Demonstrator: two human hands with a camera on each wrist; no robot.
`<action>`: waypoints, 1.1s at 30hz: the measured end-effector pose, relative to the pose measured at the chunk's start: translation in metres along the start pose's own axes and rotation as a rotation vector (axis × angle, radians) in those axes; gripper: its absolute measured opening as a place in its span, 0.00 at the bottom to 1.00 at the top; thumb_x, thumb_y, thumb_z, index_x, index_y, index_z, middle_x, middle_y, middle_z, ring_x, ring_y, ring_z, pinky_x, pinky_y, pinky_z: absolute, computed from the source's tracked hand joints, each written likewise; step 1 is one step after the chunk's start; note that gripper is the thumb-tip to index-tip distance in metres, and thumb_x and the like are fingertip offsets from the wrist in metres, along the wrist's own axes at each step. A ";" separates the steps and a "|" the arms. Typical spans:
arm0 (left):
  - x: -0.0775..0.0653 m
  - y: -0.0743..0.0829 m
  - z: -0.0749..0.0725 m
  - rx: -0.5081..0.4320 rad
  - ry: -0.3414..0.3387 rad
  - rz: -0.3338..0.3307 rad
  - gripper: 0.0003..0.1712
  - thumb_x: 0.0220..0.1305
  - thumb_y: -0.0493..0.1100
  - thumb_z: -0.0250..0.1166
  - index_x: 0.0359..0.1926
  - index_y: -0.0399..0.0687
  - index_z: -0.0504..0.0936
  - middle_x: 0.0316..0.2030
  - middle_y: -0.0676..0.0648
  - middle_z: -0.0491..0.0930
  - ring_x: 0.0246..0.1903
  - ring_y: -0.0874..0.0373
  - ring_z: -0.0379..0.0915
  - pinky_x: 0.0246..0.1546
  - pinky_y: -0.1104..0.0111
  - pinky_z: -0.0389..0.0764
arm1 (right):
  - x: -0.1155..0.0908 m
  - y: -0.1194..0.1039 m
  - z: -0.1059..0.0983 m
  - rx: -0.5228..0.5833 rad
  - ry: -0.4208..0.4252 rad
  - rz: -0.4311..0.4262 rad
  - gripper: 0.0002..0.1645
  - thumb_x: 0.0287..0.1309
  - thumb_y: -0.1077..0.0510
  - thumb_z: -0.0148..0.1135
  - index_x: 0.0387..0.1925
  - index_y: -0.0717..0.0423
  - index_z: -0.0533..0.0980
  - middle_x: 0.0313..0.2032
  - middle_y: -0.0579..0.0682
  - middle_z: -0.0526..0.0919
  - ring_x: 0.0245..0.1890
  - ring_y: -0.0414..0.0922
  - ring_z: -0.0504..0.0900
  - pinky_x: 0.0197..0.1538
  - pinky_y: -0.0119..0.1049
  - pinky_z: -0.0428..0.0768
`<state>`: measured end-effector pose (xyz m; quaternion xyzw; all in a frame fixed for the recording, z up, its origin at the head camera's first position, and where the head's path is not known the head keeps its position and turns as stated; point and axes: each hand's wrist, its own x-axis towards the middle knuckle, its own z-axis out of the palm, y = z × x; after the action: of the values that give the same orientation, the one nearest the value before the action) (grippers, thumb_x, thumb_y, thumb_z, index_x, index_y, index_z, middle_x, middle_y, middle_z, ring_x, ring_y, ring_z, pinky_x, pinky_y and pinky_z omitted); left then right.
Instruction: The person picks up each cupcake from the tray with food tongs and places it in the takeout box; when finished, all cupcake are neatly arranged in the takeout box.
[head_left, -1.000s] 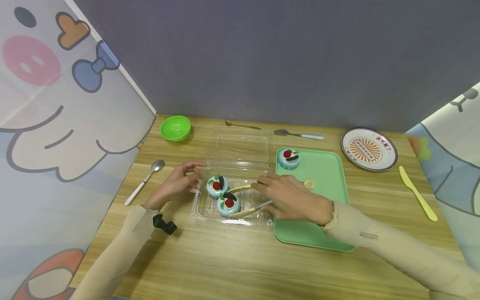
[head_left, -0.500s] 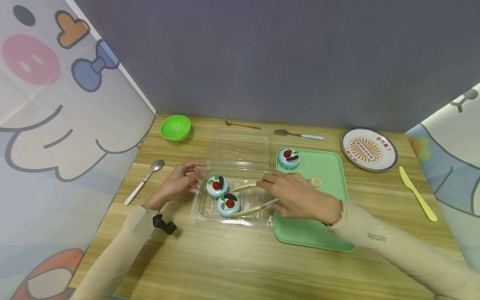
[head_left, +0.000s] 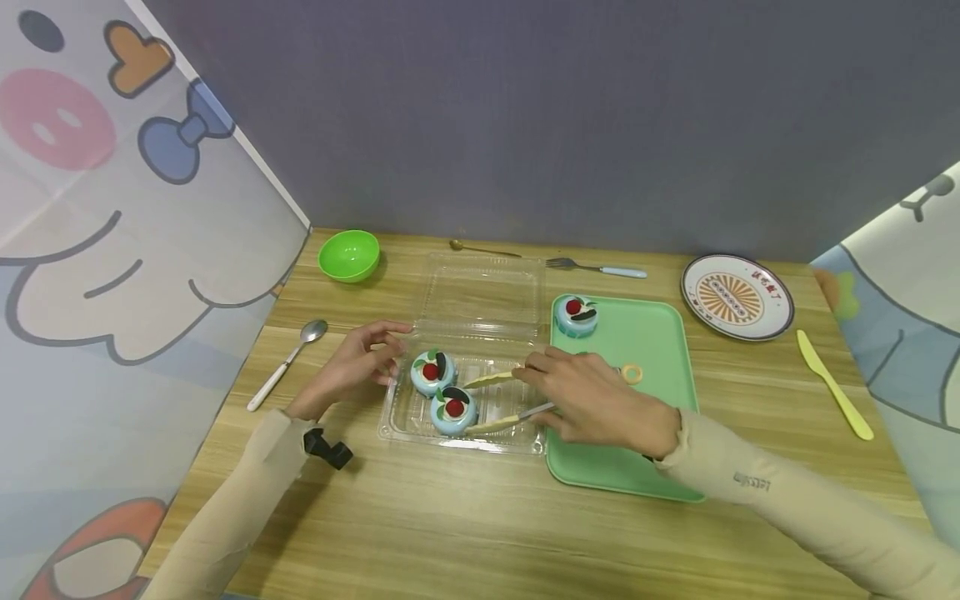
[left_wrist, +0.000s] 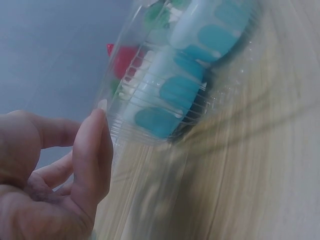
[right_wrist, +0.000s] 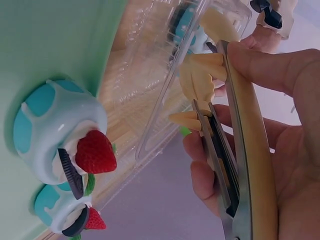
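Note:
My right hand (head_left: 600, 396) grips metal tongs (right_wrist: 257, 165) with cream-yellow tips (head_left: 495, 425). The spread tips lie beside the front blue cake (head_left: 452, 423), topped with a red berry and a dark cookie; they look apart from it. A second such cake (head_left: 429, 385) touches it from behind left. Both stand in a clear hinged container (head_left: 517, 408), its lid (head_left: 483, 292) folded back. My left hand (head_left: 348, 367) rests at the container's left side, fingers loosely bent, a fingertip against the wall in the left wrist view.
A green tray (head_left: 652, 333) lies under my right forearm. It bears a cake (right_wrist: 65, 210) and a nearer cake (right_wrist: 55, 140), hidden in the head view. Around are a bowl (head_left: 349, 257), spoon (head_left: 288, 367), small spoon (head_left: 487, 250), fork (head_left: 600, 268), plate (head_left: 757, 312) and yellow knife (head_left: 836, 387).
The tongs have drawn slightly right, so their tips now flank only the front cake's right side. My left hand and the cakes look nearly unmoved.

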<state>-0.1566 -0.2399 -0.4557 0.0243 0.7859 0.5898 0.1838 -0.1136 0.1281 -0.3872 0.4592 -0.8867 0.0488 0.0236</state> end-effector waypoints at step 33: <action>0.000 0.000 0.001 0.006 -0.004 -0.009 0.21 0.71 0.40 0.58 0.64 0.48 0.72 0.44 0.37 0.73 0.25 0.59 0.78 0.25 0.65 0.89 | -0.044 0.048 -0.034 0.029 0.107 0.271 0.39 0.52 0.38 0.71 0.63 0.48 0.74 0.56 0.49 0.80 0.50 0.49 0.81 0.32 0.44 0.86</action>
<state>-0.1559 -0.2397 -0.4560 0.0223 0.7874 0.5867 0.1879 -0.1278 0.1955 -0.3600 0.3322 -0.9373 0.0886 0.0574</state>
